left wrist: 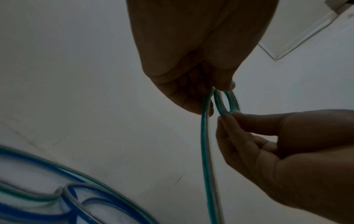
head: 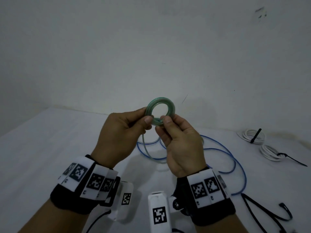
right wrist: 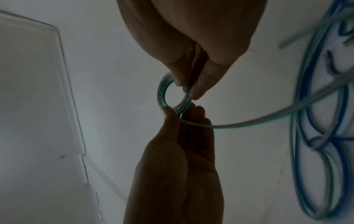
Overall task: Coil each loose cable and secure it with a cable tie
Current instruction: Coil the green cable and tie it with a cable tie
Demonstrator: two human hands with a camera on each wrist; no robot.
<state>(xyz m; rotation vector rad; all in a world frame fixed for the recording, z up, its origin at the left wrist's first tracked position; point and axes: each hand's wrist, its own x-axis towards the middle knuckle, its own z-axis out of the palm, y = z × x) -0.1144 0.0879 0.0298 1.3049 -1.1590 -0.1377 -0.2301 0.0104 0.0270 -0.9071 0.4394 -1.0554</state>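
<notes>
Wrist bands (head: 87, 182) nearest; left hand (head: 121, 132), right hand (head: 178, 143) both pinch green coil (head: 160, 109); blue cable (head: 218, 150) below coil.

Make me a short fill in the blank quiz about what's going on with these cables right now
1. Both hands hold a small coil of ____ cable above the table.
2. The left hand and right hand pinch the coil at its ____ edge.
3. The two white coils at the right are each already bound with a ____ tie.
4. A loose ____ cable lies uncoiled on the table.

Missing words: green; lower; black; blue

Bare white-walled room (head: 151, 47); white tabletop (head: 50, 148)
</notes>
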